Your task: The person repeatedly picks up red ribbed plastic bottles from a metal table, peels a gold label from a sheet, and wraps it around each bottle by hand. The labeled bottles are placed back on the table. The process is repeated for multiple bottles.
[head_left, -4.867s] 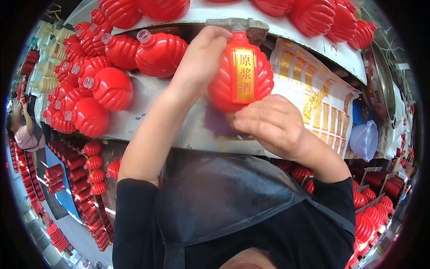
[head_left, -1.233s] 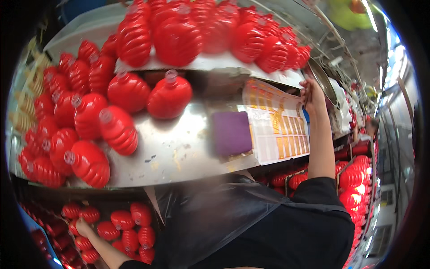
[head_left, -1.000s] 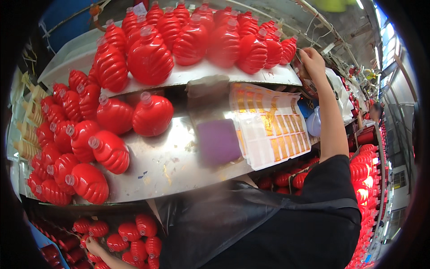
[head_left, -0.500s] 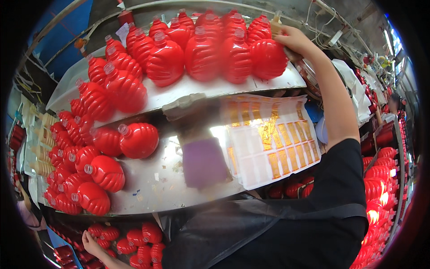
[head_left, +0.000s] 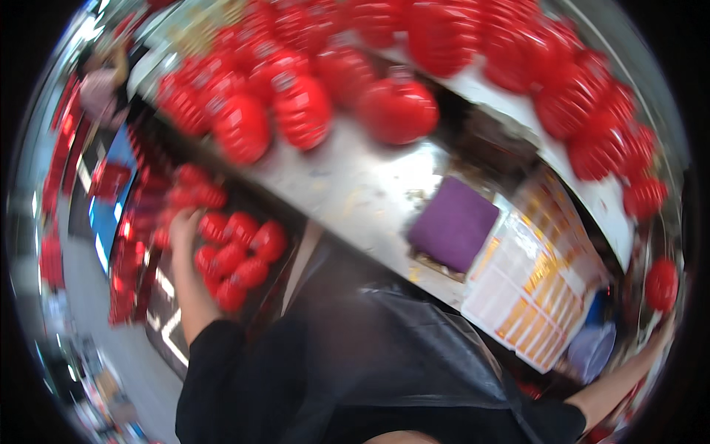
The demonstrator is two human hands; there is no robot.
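The left hand [head_left: 183, 223] is on the left side of the frame, down by a bunch of small red bottles [head_left: 231, 255]. It is too blurry, so I cannot tell if its fingers are around one. The right hand [head_left: 667, 325] is far away from it, at the right edge of the frame. A red bottle [head_left: 660, 285] is just above that hand. I cannot tell if the hand is holding it.

The shiny bench [head_left: 347, 196] goes across the middle on a slant. More red bottles [head_left: 399, 111] are on it, up at the top and to the left. A purple cloth [head_left: 457, 223] lies near the middle of the frame. Right of it is a white sheet with gold stickers [head_left: 543, 288]. A pale purple bucket [head_left: 594, 348] is at the lower right, next to the sheet.

At the upper right, big red bottles [head_left: 597, 144] are in a row on a white shelf [head_left: 610, 214]. The person wears a dark, shiny apron [head_left: 414, 337]. Another person [head_left: 102, 92] is at the upper left.
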